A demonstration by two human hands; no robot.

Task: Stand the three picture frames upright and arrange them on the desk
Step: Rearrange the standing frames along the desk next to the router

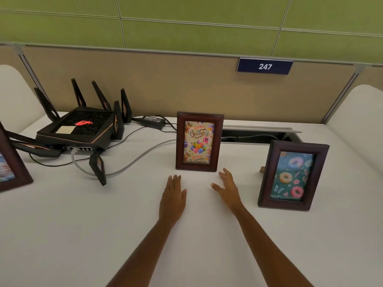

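Three dark wooden picture frames stand upright on the white desk (62, 235). The birthday frame (199, 141) with balloons is in the middle, facing me. To its right stands the doughnut frame (293, 176), nearer to me. The third frame (9, 162) is cut off by the left edge of the view. My left hand (173, 198) lies flat, palm down, just in front of the birthday frame. My right hand (227, 188) hovers beside it, fingers spread, near that frame's lower right corner. Neither hand holds anything.
A black router (80, 131) with several antennas sits at the back left, with a grey cable (132, 160) and black cables trailing across the desk. A power brick (152, 121) lies behind it. An open cable tray (255, 134) runs along the back behind the frames. A partition carries a sign reading 247 (264, 66).
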